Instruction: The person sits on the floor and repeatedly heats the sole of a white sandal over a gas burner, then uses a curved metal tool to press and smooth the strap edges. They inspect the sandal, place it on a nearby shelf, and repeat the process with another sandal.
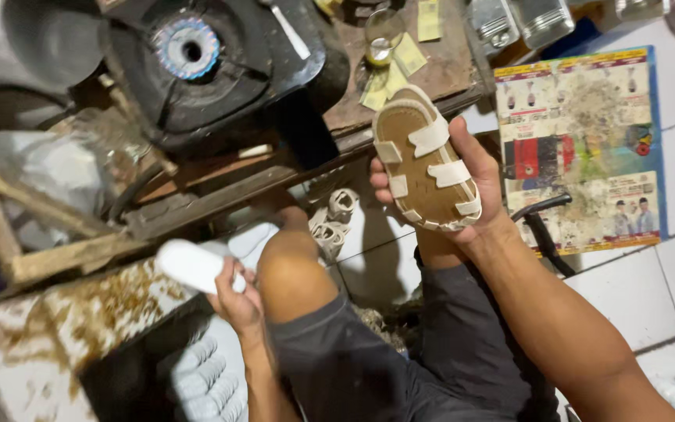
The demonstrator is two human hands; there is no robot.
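Observation:
My right hand (480, 181) holds up a small tan sandal upper (426, 159) with white straps, its open side facing me, in front of the wooden bench edge. My left hand (237, 299) is low at the left, beside my knee, gripping one end of a white shoe sole (191, 264) over a glue-stained board (64, 336). More white strap pieces (333, 216) lie on the tiled floor between my knees.
A black gas burner (197, 70) sits on the bench at the top. A printed poster (587, 141) lies on the white floor tiles at right, with a black handle (541, 223) on it. White soles (197, 375) are stacked below the board.

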